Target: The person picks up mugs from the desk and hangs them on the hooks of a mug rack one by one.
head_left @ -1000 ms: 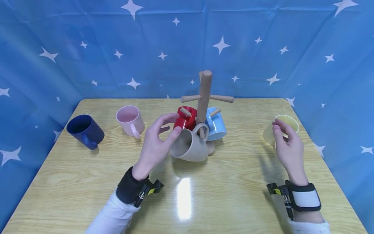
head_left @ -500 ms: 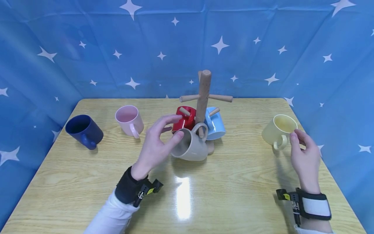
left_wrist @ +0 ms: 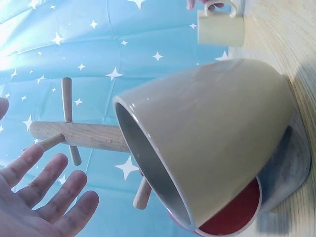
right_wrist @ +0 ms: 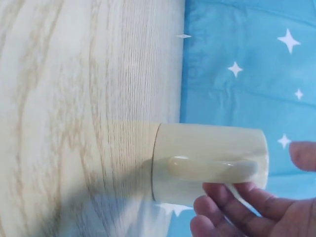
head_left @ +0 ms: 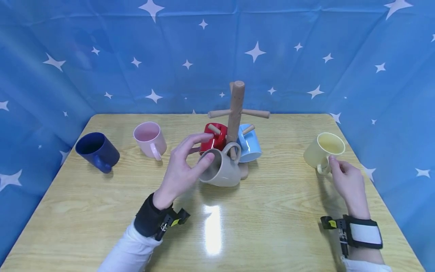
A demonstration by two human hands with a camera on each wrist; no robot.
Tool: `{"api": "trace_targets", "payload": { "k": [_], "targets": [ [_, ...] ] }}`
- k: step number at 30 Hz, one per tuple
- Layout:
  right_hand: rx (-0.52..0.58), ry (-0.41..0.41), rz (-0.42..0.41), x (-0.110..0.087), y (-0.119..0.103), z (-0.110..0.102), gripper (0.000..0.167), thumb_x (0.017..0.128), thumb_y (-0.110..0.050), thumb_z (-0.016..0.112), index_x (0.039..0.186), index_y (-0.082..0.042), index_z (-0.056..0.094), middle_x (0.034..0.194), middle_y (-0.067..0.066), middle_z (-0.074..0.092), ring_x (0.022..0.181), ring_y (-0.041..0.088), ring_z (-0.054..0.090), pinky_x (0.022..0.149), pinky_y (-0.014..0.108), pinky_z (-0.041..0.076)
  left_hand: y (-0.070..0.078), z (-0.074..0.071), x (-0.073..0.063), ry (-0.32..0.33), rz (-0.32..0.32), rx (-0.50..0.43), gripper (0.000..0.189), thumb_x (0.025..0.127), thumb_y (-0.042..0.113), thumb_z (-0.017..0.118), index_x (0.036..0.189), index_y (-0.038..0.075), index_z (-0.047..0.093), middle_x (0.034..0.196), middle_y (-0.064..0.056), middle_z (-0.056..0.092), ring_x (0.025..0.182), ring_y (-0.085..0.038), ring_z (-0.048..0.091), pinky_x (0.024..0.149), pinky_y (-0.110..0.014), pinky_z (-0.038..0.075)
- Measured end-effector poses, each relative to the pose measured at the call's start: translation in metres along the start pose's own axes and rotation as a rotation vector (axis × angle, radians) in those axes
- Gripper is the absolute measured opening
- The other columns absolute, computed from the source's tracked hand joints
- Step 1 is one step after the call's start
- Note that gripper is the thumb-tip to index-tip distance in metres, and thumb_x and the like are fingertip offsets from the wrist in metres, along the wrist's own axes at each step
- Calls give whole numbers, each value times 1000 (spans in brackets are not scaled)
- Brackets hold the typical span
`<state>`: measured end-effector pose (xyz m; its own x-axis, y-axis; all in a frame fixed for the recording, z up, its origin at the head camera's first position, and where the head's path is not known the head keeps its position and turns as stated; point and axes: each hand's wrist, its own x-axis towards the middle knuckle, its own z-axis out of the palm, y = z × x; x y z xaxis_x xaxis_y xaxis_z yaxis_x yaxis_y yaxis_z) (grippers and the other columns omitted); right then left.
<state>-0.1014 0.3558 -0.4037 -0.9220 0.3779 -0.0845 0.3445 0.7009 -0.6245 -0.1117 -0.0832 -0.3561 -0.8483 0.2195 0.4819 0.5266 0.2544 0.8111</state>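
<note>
My left hand (head_left: 180, 166) hovers by the mouth of a grey mug (head_left: 225, 172), fingers spread and gripping nothing. That mug hangs tilted by its handle from a lower peg of the wooden mug tree (head_left: 236, 102). In the left wrist view, the fingers (left_wrist: 64, 197) are apart from the mug (left_wrist: 212, 133). At the right, my right hand (head_left: 348, 183) is at the handle of an upright pale yellow mug (head_left: 314, 153). The right wrist view has fingertips (right_wrist: 217, 192) touching or just beside the handle (right_wrist: 212, 169), with the thumb (right_wrist: 302, 155) well apart.
A red mug (head_left: 219, 141) and a light blue mug (head_left: 252, 147) hang behind the grey one. The tree's upper pegs (head_left: 256, 113) stick out sideways. A dark blue mug (head_left: 98, 151) and a pink mug (head_left: 151, 139) stand on the wooden table (head_left: 272, 226) at left.
My right hand has left the yellow mug's rim, swung right and nearer, then come back left to its handle. The yellow mug stays put. My left hand has hardly moved.
</note>
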Motion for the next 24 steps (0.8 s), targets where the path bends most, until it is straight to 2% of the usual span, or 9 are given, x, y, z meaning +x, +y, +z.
{"api": "trace_targets", "payload": {
  "k": [2,4,7,9,11,14,19,24],
  "targets": [
    [20,-10,21,2,2,0,77,111,-54,27,138,10,60,134,37,62,107,37,59,72,32,41,0,1,0,-4,6,-6,45,98,20,72,139,5,63,140,-16,68,130,-39,64,103,-61,57],
    [42,-16,35,5,3,0,77,111,-55,26,128,9,65,127,32,66,101,25,59,72,29,42,2,2,0,-6,11,-9,45,98,21,72,139,4,63,140,-17,68,129,-40,64,103,-61,57],
    [87,-44,35,9,5,1,73,110,-57,28,116,2,69,105,6,73,93,8,56,71,22,46,4,4,0,-9,21,-3,47,99,27,72,139,5,63,140,-17,68,129,-40,64,103,-60,58],
    [116,-59,24,11,5,2,69,110,-57,28,108,-3,70,92,-13,67,88,0,54,71,17,47,5,5,1,-13,31,-1,49,99,33,71,140,5,63,140,-16,68,128,-40,64,102,-59,58],
    [149,-75,14,13,4,4,65,110,-55,29,107,-5,70,83,-25,62,87,-3,53,71,16,48,7,7,3,-13,44,2,50,100,35,71,140,6,63,140,-16,68,127,-40,65,101,-58,58],
    [185,-72,6,16,2,8,59,111,-51,32,99,-7,70,76,-29,60,84,-5,53,71,15,47,11,11,5,-9,64,-11,48,99,29,72,139,5,63,139,-17,68,126,-40,65,101,-58,58],
    [250,-56,52,20,0,14,56,111,-50,33,91,-12,69,71,-28,62,82,-2,53,72,19,43,15,20,8,-23,64,-48,46,97,19,72,139,3,63,137,-20,68,126,-41,64,105,-57,56],
    [307,11,80,20,-5,16,54,112,-49,33,87,-14,67,70,-27,60,81,2,52,71,23,40,18,27,8,-23,61,-47,44,95,11,72,138,3,63,136,-20,68,123,-40,65,105,-52,53]
  ]
}}
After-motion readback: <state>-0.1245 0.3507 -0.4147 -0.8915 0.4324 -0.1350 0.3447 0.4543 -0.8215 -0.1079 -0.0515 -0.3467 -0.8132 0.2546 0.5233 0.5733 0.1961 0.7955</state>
